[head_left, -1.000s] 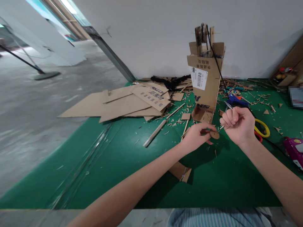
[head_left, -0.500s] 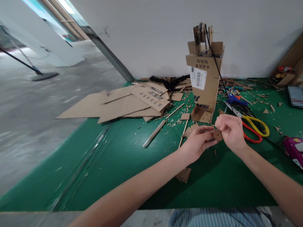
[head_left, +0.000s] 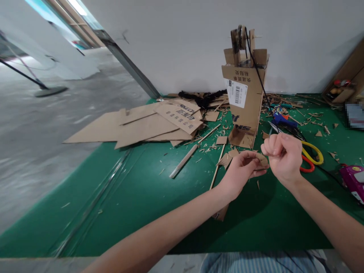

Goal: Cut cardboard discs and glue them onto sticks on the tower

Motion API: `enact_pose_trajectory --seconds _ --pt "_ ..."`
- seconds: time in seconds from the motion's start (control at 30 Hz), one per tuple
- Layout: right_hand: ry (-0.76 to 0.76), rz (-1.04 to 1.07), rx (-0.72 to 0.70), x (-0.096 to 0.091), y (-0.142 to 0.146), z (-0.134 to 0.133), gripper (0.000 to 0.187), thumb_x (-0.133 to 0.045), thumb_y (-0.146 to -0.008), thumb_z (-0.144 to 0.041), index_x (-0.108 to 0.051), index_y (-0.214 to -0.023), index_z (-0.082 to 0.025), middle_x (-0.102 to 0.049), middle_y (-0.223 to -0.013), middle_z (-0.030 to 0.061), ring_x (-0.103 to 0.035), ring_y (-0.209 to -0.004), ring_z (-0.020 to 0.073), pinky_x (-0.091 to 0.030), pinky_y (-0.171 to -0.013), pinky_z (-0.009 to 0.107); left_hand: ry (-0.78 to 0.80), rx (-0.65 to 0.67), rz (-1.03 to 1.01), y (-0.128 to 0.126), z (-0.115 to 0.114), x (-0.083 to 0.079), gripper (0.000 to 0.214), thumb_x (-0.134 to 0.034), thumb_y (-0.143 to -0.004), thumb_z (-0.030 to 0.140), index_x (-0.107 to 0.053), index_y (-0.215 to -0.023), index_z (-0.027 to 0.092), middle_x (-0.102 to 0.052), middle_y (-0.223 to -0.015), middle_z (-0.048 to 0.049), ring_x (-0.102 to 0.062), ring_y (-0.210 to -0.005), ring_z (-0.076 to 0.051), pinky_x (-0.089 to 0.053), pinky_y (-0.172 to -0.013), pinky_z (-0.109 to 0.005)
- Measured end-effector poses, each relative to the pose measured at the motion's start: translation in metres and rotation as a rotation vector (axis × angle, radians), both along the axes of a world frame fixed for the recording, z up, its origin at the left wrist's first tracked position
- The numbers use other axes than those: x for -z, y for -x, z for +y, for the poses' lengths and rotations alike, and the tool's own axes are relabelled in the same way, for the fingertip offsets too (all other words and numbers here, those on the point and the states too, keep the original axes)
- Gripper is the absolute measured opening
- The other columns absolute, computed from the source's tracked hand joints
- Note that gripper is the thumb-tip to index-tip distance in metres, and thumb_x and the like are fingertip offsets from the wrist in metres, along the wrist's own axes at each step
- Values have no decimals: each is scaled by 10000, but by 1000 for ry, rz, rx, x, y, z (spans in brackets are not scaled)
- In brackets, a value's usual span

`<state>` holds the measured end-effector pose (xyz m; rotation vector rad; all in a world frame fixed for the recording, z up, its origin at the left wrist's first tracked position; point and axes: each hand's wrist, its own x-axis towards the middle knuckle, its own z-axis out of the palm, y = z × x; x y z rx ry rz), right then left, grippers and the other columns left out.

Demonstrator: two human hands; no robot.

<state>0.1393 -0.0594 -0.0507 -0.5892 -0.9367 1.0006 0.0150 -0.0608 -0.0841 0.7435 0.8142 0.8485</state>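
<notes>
Between its thumb and fingers my left hand (head_left: 238, 172) pinches a small round cardboard disc (head_left: 262, 160), tilted and partly covered by the fingers. My right hand (head_left: 284, 157) is closed like a fist just right of the disc, with a narrow gap between them; whatever its fingers hold, if anything, is hidden. Behind both hands stands a tall cardboard box structure (head_left: 247, 102) with a pulley wheel (head_left: 241, 38) on top, and a black cord (head_left: 257, 70) runs down from it. Scissors with yellow and red handles (head_left: 314, 151) lie partly behind my right hand.
Flat cardboard sheets (head_left: 148, 127) are piled at the back left of the green table (head_left: 136, 212). A pale glue-stick-like rod (head_left: 184, 161), a thin wooden stick (head_left: 217, 168) and many scraps lie around. At the right edge sits a purple device (head_left: 352, 180).
My right hand has moved slightly right and up, away from the disc. The disc has tilted in my left hand, so its face with the centre hole no longer shows.
</notes>
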Motion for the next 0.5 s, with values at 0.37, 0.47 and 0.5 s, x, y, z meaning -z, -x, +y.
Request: enact_pose_trajectory --seconds 0.37,0.47,0.5 --pt "-28 -35 -60 15 5 0 516 -671 -873 -447 -479 -454 -213 -328 -438 -39 -279 -419 96 -245 -449 283 -58 59 34 1 -3 -3 380 -878 -704 300 -631 -938 132 -663 -852 -13 -706 -758 -153 -661 -706 -345" --pt "-13 -50 -43 16 5 1 537 -662 -871 -490 -480 -445 -219 -317 -430 -38 -284 -421 103 -259 -452 289 -15 83 3 2 -3 -3 335 -852 -741 326 -618 -891 138 -646 -811 -10 -701 -771 -163 -663 -676 -347" --pt "-16 -55 -42 16 5 1 538 -661 -870 -490 -478 -443 -219 -315 -429 -38 -284 -421 104 -265 -453 290 -12 85 1 2 -2 -2 323 -842 -754 327 -616 -886 138 -646 -804 -12 -705 -775 -167 -661 -668 -341"
